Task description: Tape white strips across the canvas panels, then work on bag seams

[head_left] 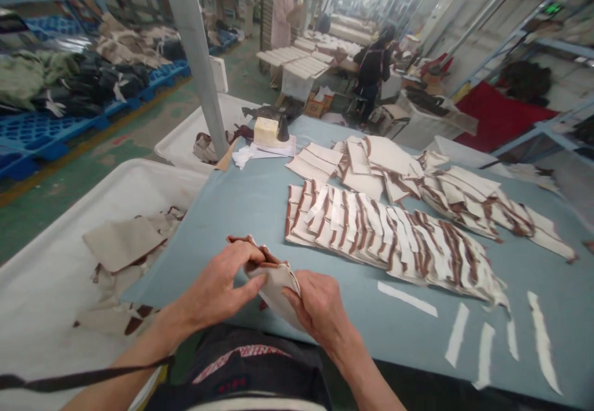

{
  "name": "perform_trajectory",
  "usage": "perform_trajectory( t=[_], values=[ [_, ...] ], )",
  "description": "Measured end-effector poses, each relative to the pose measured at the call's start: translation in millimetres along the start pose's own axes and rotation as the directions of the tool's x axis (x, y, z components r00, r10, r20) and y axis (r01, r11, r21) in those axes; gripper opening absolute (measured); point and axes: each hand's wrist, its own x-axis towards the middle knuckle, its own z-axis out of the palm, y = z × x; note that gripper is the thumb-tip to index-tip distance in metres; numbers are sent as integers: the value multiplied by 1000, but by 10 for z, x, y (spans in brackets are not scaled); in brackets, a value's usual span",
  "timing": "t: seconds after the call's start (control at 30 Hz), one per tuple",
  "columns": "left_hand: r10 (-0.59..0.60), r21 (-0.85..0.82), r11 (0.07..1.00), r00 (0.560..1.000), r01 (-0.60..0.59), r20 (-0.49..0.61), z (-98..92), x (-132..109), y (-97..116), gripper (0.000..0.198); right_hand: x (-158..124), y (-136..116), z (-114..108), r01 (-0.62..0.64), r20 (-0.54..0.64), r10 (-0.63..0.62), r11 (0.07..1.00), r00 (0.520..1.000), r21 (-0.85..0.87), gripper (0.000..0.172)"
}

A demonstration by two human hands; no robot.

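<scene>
Both hands hold one cream fabric piece with brown trim along its upper edge, at the table's near edge. My left hand is closed on its left upper edge, thumb in front and fingers over the brown trim. At its right side my right hand pinches the edge, thumb towards me. The piece is tilted up and bent between the hands; its lower end is partly hidden. To the right lies an overlapping row of similar cream pieces with brown edges and white strips on top.
Loose white strips lie at the right front of the blue-green table. Behind the row are heaped cream pieces. A white bin with fabric pieces stands left; a grey post rises beyond. Two people are farther back.
</scene>
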Motion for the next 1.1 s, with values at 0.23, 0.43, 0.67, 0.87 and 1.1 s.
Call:
perform_trajectory(
  t=[0.23, 0.43, 0.67, 0.87, 1.1],
  values=[
    [-129, -150, 975, 969, 163, 212, -33, 3, 428, 33, -94, -214, -117, -109, 305, 159, 978, 939, -176, 27],
    [-206, -118, 966, 961, 230, 186, -92, -132, 693, 27, 39, -498, -365, -439, 357, 379, 893, 854, 102, 19],
    [-187, -195, 957, 970, 216, 157, -134, -266, 746, 25, 211, -503, -414, -743, 585, 464, 328, 665, 583, 41],
    [-130, -184, 970, 980, 156, 149, -156, -293, 768, 26, 201, -409, -335, -749, 685, 336, 112, 647, 653, 66],
    [-125, -225, 962, 980, 158, 152, -163, -281, 781, 27, 178, -339, -312, -775, 734, 290, 47, 614, 630, 69]
  ],
)
